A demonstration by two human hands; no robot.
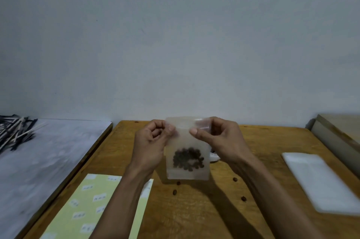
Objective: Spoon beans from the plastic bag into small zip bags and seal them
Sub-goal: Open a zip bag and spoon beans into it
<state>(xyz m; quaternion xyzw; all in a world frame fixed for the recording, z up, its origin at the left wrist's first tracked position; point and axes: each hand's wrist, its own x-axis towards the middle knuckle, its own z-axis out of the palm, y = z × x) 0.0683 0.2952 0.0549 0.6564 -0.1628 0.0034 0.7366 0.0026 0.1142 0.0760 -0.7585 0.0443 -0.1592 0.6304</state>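
Left hand (151,142) and right hand (218,137) pinching small zip bag (188,168) of beans (188,158) upright, loose beans (174,192) on wooden table (214,219), sticker sheet (91,209) near left, white bags (321,180) right

A wooden table (194,215) carries a pale yellow sheet of small white labels (91,205) at its near left and a stack of white plastic bags (319,182) at the right. A few loose brown beans (174,192) lie scattered near the middle. To the left, a grey-covered surface (48,157) holds a heap of thin sticks (15,131) at its far left.
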